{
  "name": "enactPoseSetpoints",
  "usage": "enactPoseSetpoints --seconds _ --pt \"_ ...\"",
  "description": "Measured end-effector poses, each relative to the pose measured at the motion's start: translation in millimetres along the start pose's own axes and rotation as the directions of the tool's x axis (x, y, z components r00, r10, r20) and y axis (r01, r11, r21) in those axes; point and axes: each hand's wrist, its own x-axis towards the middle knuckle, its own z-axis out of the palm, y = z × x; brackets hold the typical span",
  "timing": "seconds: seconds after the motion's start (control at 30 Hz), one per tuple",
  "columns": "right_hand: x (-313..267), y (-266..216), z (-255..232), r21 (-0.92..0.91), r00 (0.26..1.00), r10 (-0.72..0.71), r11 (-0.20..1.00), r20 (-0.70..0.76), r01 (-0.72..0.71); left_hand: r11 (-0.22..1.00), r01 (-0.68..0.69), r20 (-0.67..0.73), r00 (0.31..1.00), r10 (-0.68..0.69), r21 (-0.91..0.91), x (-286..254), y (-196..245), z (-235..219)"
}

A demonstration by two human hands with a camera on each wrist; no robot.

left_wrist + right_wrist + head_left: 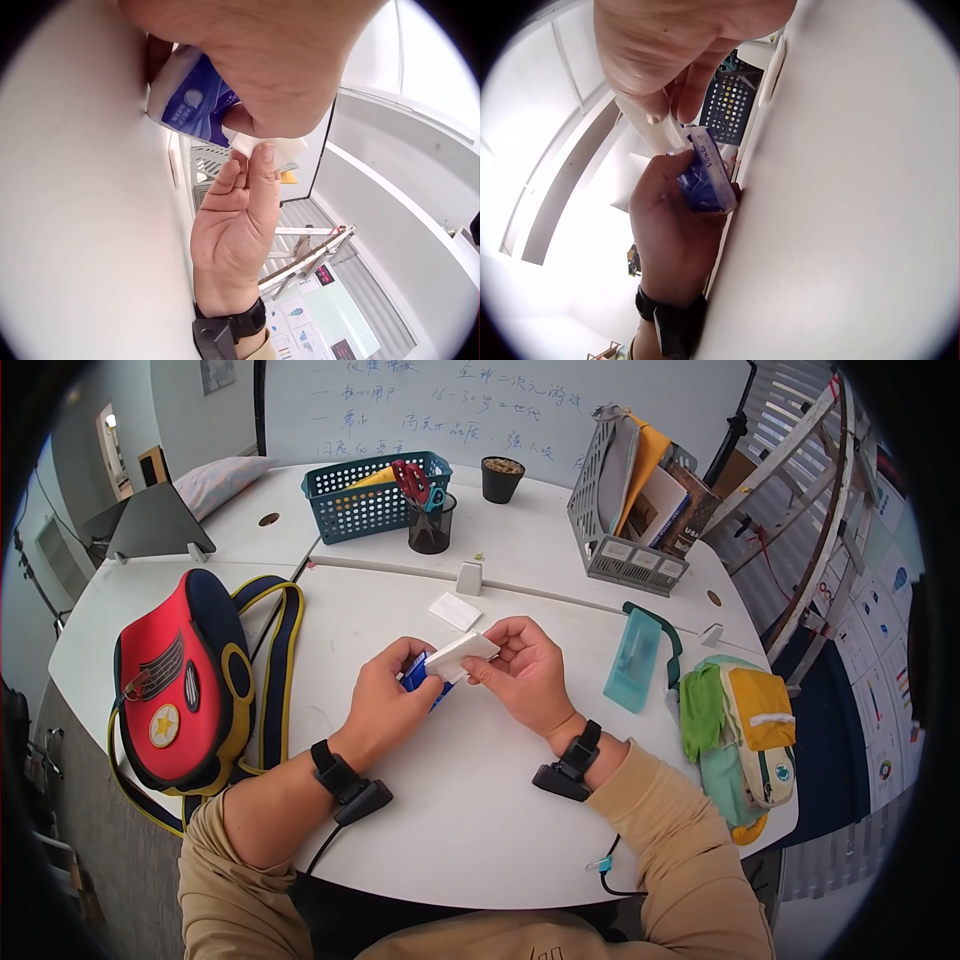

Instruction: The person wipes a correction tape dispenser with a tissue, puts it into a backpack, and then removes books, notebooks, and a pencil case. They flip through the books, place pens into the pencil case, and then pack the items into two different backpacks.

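Note:
My left hand (385,690) grips a blue tissue pack (703,178) low over the white table, its thumb along the top. From the pack's opening comes a folded white tissue (460,655), pinched at its far end between the thumb and fingers of my right hand (530,678). In the left wrist view the pack's blue printed face (196,101) shows under the left palm, and the right thumb lies against the tissue. Just beyond the hands, a second flat white folded piece (456,611) lies on the table.
A red and navy backpack (185,680) stands at the left, a teal pencil case (633,660) and a small green and yellow bag (745,735) at the right. Along the back are a teal basket (350,525), a pen cup (430,532), a potted plant (502,482) and a file holder (635,558).

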Motion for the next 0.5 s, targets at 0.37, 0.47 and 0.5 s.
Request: enactPoseSetpoints --seconds 0.37,0.47,0.5 --pt "-2.6 1.8 0.4 -0.220 0.991 -0.133 0.967 -0.009 0.128 0.988 0.034 0.090 0.996 -0.021 -0.151 0.0 -2.2 -1.9" --pt "-2.5 3.2 0.3 -0.218 0.988 -0.151 0.965 -0.017 0.144 0.979 0.012 0.128 0.992 0.014 -0.202 2.1 -10.6 -1.9" --pt "-2.3 3.8 0.4 -0.216 0.987 -0.160 0.964 -0.018 0.153 0.975 0.005 0.137 0.990 0.026 -0.220 2.3 -9.4 -2.1"
